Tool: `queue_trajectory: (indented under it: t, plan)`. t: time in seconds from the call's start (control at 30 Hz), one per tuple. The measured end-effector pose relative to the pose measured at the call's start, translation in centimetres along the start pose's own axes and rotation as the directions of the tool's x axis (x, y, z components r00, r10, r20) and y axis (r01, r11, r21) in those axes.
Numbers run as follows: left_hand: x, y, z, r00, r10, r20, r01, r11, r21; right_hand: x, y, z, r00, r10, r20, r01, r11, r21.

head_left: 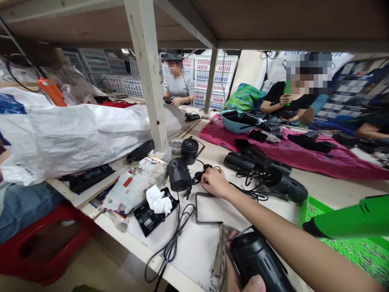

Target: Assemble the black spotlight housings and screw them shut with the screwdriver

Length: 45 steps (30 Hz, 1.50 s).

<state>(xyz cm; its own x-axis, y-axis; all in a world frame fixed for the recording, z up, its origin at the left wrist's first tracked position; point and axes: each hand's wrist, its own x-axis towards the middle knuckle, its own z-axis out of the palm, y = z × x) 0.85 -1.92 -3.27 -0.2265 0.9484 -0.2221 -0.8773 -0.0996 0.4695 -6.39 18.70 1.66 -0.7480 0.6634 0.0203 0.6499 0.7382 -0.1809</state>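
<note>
One white worktable point(189, 253) is partly covered by a pink plastic sheet point(306, 163) at its far side. At the right, a green perforated basket point(375, 242) is filled with small metal parts and overhung by a green, black-tipped tool point(349, 221). A black cylindrical housing point(258, 257) is held near the table's front edge by the left hand point(235, 275), with its thumb and fingers clamped around the casing. A black power cord point(199, 175) is reached by the right hand point(215, 183), its fingers bent and close together; whether the cord is pinched cannot be told. Just below that hand, a thin U-shaped bracket point(197, 209) is laid flat. A crumpled white tissue point(158, 200) is rested on an open black shell point(147, 221). Small metal pieces are held in a little round tub point(175, 150).
</note>
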Motion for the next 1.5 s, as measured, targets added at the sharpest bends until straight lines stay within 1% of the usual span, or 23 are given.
queue_trajectory:
  t: [0.03, 0.1, 0.17, 0.2, 0.27, 0.37, 0.4, 0.47, 0.5, 0.57, 0.63, 0.73, 0.9, 1.0, 1.13, 1.23, 1.3, 1.37, 1.4, 1.47, 1.5]
  plan:
    - [-0.1, 0.1, 0.1, 1.000, 0.002, -0.010, -0.002, 0.999, 0.035, -0.1, 0.0, -0.3, 1.000, -0.004, -0.011, 0.004, 1.000, 0.013]
    - [-0.6, 0.5, 0.4, 0.999, -0.037, -0.020, 0.039, 0.996, 0.084, -0.6, -0.1, -1.3, 0.999, -0.004, -0.039, 0.006, 0.998, 0.056]
    - [-1.0, 0.8, 0.8, 0.996, -0.089, -0.010, 0.089, 0.989, 0.121, -2.3, -0.1, -2.9, 0.997, 0.003, -0.080, 0.007, 0.993, 0.119]
    - [-1.3, 0.9, 1.0, 0.994, -0.107, 0.002, 0.106, 0.984, 0.144, -3.6, -0.2, -3.9, 0.994, 0.008, -0.106, 0.008, 0.988, 0.154]
    - [-1.6, 1.2, 1.3, 0.994, -0.107, 0.032, 0.098, 0.971, 0.218, -7.5, -0.4, -5.9, 0.986, 0.025, -0.164, 0.012, 0.976, 0.218]
    - [-1.7, 1.5, 1.8, 0.992, -0.112, 0.061, 0.084, 0.935, 0.343, -15.0, -0.8, -8.1, 0.968, 0.046, -0.245, 0.027, 0.958, 0.284]
    - [-1.7, 1.7, 2.0, 0.991, -0.119, 0.059, 0.088, 0.922, 0.378, -17.6, -0.9, -8.5, 0.951, 0.051, -0.304, 0.058, 0.938, 0.341]
    - [-1.7, 1.9, 2.3, 0.989, -0.141, 0.047, 0.104, 0.885, 0.453, -21.9, -1.0, -8.5, 0.940, 0.098, -0.326, 0.033, 0.927, 0.374]
    - [-1.7, 2.0, 2.5, 0.986, -0.158, 0.048, 0.115, 0.866, 0.487, -23.6, -0.9, -8.3, 0.934, 0.118, -0.338, 0.020, 0.926, 0.378]
    - [-1.7, 2.0, 2.8, 0.979, -0.197, 0.057, 0.134, 0.826, 0.548, -25.7, -0.7, -7.6, 0.930, 0.146, -0.338, -0.012, 0.929, 0.369]
    - [-1.8, 1.8, 3.0, 0.973, -0.218, 0.069, 0.138, 0.799, 0.586, -26.5, -0.3, -6.9, 0.934, 0.154, -0.323, -0.027, 0.930, 0.366]
    - [-1.9, 1.3, 3.2, 0.980, -0.193, 0.058, 0.116, 0.778, 0.617, -26.3, 0.1, -6.2, 0.939, 0.135, -0.316, -0.019, 0.939, 0.344]
    - [-1.7, 1.2, 3.5, 0.984, -0.169, 0.053, 0.100, 0.778, 0.621, -25.7, 0.3, -5.7, 0.929, 0.035, -0.368, 0.045, 0.978, 0.206]
    - [-1.7, 1.3, 3.5, 0.984, -0.171, 0.044, 0.111, 0.794, 0.597, -26.0, 0.6, -5.3, 0.896, -0.033, -0.444, 0.099, 0.987, 0.127]
    - [-1.7, 1.5, 3.3, 0.982, -0.191, 0.003, 0.149, 0.779, 0.610, -27.0, 1.3, -4.6, 0.850, -0.126, -0.511, 0.160, 0.987, 0.023]
    - [-1.7, 1.6, 3.1, 0.979, -0.202, 0.015, 0.151, 0.777, 0.611, -28.0, 1.6, -4.2, 0.825, -0.131, -0.551, 0.168, 0.986, 0.018]
    - [-1.7, 1.7, 3.2, 0.981, -0.194, 0.018, 0.145, 0.786, 0.602, -28.4, 1.6, -4.1, 0.812, -0.075, -0.578, 0.146, 0.986, 0.076]
    - [-1.7, 1.8, 3.4, 0.984, -0.176, 0.006, 0.138, 0.795, 0.591, -28.3, 1.4, -4.2, 0.797, 0.064, -0.601, 0.078, 0.975, 0.207]
    - [-1.7, 1.8, 3.5, 0.986, -0.166, -0.001, 0.135, 0.799, 0.586, -28.0, 1.4, -4.3, 0.778, 0.160, -0.608, 0.037, 0.954, 0.299]
    - [-1.6, 2.0, 3.7, 0.987, -0.161, -0.011, 0.137, 0.801, 0.583, -26.6, 1.4, -4.8, 0.729, 0.340, -0.594, 0.004, 0.866, 0.500]
    - [-1.6, 2.1, 3.7, 0.987, -0.160, -0.015, 0.138, 0.795, 0.591, -25.7, 1.4, -5.2, 0.714, 0.400, -0.574, 0.022, 0.808, 0.589]
